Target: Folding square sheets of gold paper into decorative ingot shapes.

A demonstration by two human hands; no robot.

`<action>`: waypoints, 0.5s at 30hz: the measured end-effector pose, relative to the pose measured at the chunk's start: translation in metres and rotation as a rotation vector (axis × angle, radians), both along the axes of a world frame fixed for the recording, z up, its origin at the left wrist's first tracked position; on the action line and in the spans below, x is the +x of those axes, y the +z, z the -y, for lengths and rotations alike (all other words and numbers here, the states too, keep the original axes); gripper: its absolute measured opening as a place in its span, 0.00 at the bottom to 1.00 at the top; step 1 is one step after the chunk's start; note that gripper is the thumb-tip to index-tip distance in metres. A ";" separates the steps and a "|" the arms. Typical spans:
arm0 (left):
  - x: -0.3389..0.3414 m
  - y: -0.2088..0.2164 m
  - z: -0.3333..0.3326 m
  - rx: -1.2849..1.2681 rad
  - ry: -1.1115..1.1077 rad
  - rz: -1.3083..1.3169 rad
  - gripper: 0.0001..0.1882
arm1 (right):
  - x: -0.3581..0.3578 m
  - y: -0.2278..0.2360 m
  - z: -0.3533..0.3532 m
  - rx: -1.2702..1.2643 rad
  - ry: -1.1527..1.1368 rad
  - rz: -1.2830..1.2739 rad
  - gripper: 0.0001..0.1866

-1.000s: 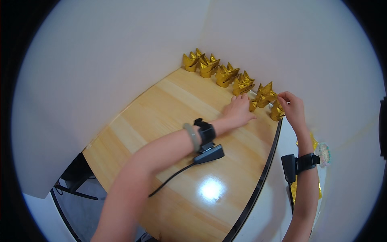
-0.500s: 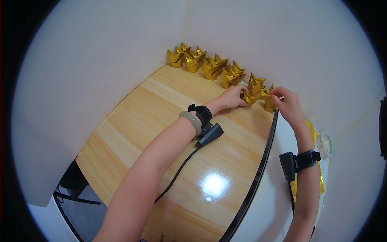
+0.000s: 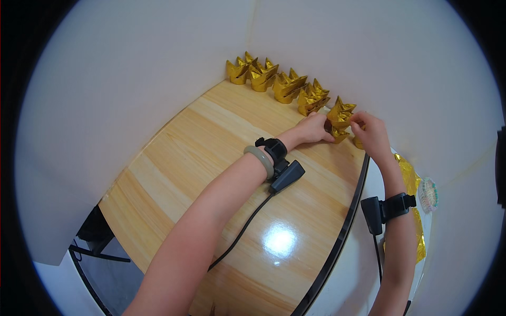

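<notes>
Gold folded-paper ingots [image 3: 289, 87], boat-shaped with pointed tips, stand in small stacks along the far wall. At the right end of the row, my left hand [image 3: 315, 128] has its thumb and fingers closed around the left side of a low gold paper ingot [image 3: 340, 136]. Behind it rises another stack of gold ingots [image 3: 341, 109]. My right hand [image 3: 372, 132] is closed in a pinch at the right tip of the ingots, its fingertips partly hiding the contact. Below that hand a further gold ingot [image 3: 358, 142] shows in part by the table edge.
The wood-grain table [image 3: 211, 158] has a dark right edge [image 3: 337, 245]. Beyond it, gold foil sheets [image 3: 420, 237] and a round, pale beaded object [image 3: 429, 195] lie on a white surface. Walls meet behind the row. Both wrists carry black strapped devices with cables [image 3: 287, 176].
The view has shifted slightly, so the row appears farther right. Both hands stay at the right-end ingots; my right fingers have curled in more, and the ingot by my left hand sits lower.
</notes>
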State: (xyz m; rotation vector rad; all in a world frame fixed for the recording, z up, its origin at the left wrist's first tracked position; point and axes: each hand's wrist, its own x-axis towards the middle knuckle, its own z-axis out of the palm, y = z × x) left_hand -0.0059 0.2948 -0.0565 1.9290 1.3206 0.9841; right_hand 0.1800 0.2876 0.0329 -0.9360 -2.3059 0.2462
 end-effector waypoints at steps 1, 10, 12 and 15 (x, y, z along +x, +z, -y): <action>0.003 0.003 0.003 -0.001 -0.003 0.003 0.30 | 0.002 -0.003 -0.002 0.000 -0.007 0.008 0.07; 0.007 0.006 0.018 0.055 0.199 0.007 0.41 | 0.000 -0.009 -0.004 0.007 -0.030 0.112 0.07; 0.007 0.006 0.019 0.048 0.219 0.000 0.41 | -0.001 -0.009 -0.003 0.013 -0.042 0.141 0.06; 0.007 0.006 0.019 0.060 0.218 -0.019 0.41 | -0.002 -0.009 -0.003 0.086 -0.016 0.181 0.06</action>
